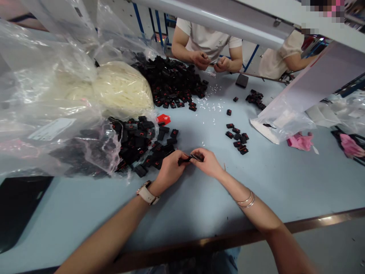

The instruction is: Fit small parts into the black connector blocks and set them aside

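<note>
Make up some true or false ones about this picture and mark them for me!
1. The left grip and right grip are closed on something small and dark. True.
2. The watch is on the left arm. True.
3. The silver bangles are on the left arm too. False: the bangles are on the right arm.
4. Little white bits are scattered on the table. True.
5. The pink glove by the clear bag is being worn. False: the pink glove lies on the table.
6. Nobody is across the table. False: a person in a white shirt is there.
</note>
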Demonstrator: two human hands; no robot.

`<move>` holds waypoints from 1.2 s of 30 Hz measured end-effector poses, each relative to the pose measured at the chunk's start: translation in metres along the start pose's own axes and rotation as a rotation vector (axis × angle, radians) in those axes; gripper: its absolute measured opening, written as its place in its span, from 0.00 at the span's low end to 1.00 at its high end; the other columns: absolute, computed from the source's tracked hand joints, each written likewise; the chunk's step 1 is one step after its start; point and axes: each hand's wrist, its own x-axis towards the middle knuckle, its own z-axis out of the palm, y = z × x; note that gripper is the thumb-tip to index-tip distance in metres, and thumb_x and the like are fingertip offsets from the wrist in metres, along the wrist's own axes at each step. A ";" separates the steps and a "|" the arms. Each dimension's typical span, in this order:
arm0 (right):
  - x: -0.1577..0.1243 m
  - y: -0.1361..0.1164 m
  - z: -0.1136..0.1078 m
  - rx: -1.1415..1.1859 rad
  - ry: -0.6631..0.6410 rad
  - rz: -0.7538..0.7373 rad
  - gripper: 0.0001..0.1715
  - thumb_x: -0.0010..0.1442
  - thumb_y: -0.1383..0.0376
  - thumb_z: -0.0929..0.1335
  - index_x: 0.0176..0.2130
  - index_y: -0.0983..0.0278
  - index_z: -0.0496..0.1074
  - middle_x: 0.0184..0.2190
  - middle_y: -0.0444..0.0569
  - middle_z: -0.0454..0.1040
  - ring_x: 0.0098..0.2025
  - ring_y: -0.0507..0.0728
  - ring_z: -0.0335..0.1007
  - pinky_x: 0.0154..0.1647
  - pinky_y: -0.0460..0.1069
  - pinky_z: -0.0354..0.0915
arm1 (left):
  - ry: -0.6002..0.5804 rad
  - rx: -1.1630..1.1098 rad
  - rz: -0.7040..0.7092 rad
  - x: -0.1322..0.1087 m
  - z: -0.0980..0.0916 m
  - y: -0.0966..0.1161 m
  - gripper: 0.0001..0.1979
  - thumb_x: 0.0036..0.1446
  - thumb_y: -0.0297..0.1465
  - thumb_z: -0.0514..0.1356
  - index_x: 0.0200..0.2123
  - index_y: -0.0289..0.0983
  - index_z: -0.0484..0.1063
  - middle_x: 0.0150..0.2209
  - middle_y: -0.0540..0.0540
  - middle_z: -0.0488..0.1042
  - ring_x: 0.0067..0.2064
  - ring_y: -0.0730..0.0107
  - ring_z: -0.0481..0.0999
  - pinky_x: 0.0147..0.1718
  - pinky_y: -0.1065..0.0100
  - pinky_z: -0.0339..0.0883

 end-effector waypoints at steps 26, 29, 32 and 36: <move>-0.022 0.013 0.007 -0.088 0.409 -0.383 0.28 0.67 0.53 0.54 0.31 0.64 0.73 0.21 0.46 0.73 0.22 0.50 0.69 0.27 0.45 0.66 | -0.028 0.067 -0.013 0.000 0.001 0.001 0.03 0.50 0.29 0.62 0.28 0.38 0.69 0.28 0.49 0.74 0.29 0.69 0.72 0.29 0.69 0.63; -0.021 0.012 0.006 -0.129 0.401 -0.414 0.28 0.67 0.54 0.54 0.31 0.63 0.74 0.22 0.47 0.74 0.23 0.51 0.70 0.27 0.45 0.67 | -0.024 0.071 -0.012 0.001 0.001 0.001 0.03 0.50 0.29 0.62 0.28 0.38 0.69 0.27 0.50 0.74 0.28 0.70 0.71 0.28 0.70 0.63; -0.021 0.011 0.006 -0.151 0.406 -0.436 0.27 0.67 0.55 0.55 0.31 0.64 0.74 0.23 0.47 0.75 0.24 0.51 0.71 0.29 0.45 0.67 | -0.020 0.057 -0.006 0.001 0.002 0.001 0.03 0.50 0.29 0.62 0.27 0.38 0.69 0.27 0.50 0.74 0.28 0.70 0.71 0.28 0.70 0.63; -0.021 0.011 0.006 -0.172 0.415 -0.473 0.26 0.67 0.58 0.55 0.31 0.64 0.74 0.23 0.47 0.75 0.24 0.51 0.72 0.29 0.45 0.68 | -0.018 0.052 0.004 0.000 0.002 -0.001 0.03 0.50 0.29 0.62 0.27 0.37 0.69 0.27 0.49 0.74 0.28 0.71 0.71 0.28 0.70 0.62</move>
